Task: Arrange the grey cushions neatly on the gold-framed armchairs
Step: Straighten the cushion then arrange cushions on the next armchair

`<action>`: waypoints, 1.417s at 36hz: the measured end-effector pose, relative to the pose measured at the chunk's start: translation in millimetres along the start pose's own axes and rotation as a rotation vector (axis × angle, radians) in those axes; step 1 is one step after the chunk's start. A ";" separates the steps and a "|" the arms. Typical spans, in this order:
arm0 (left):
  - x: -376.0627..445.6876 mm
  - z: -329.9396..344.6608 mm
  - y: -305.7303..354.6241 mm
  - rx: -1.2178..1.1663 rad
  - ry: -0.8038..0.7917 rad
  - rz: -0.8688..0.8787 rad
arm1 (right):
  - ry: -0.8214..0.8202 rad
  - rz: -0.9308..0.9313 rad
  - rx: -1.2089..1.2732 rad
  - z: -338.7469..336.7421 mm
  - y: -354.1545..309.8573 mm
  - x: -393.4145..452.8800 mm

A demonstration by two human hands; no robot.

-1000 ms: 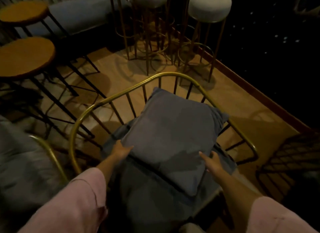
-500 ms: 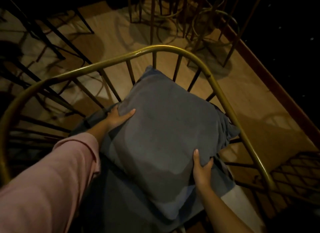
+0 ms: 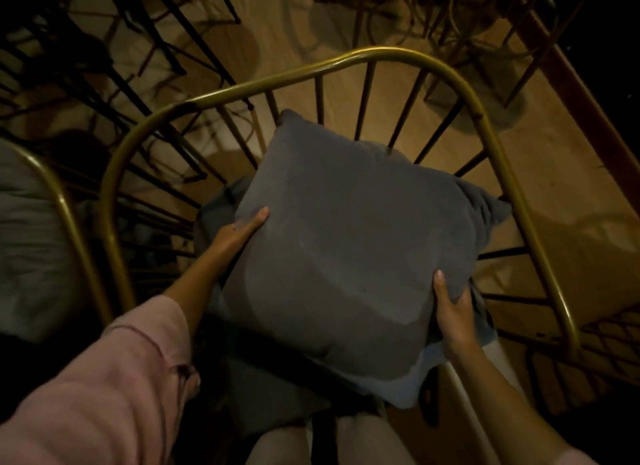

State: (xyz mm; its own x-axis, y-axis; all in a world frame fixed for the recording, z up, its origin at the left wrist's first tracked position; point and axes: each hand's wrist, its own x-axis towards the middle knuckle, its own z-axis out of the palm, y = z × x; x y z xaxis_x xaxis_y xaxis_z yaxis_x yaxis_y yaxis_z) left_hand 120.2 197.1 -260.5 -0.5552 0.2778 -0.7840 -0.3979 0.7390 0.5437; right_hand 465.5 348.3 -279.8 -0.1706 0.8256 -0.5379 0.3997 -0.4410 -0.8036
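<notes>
Because the grey cushion is soft, light and floppy, it probably handles best when taken by two opposite edges, as here, not by a sagging corner. It leans tilted against the spindle back of the gold-framed armchair, its lower edge over the seat pad. The left hand lies against the cushion's left edge, fingers held close together and nearly straight. The right hand clasps the lower right edge, thumb on top; its other fingers seem tucked underneath, though the dim light makes that uncertain.
</notes>
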 end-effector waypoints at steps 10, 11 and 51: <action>-85.6 -2.5 -116.3 -0.339 0.091 -0.120 | -0.261 -0.098 -0.285 2.2 -46.9 25.9; -92.0 1.9 -123.7 -0.363 0.081 -0.122 | -0.301 -0.112 -0.298 3.4 -49.7 29.0; -229.6 -232.2 -86.7 -0.407 0.798 0.585 | -0.708 -0.732 -0.687 274.2 -152.1 -184.3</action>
State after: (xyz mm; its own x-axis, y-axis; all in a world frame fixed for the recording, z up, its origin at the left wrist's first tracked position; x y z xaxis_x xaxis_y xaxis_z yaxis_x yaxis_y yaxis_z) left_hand 112.6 -73.3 -58.0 -0.9973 -0.0686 -0.0266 -0.0472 0.3196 0.9464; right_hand 189.2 166.6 -128.2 -0.9198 0.3326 -0.2081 0.3591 0.5002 -0.7879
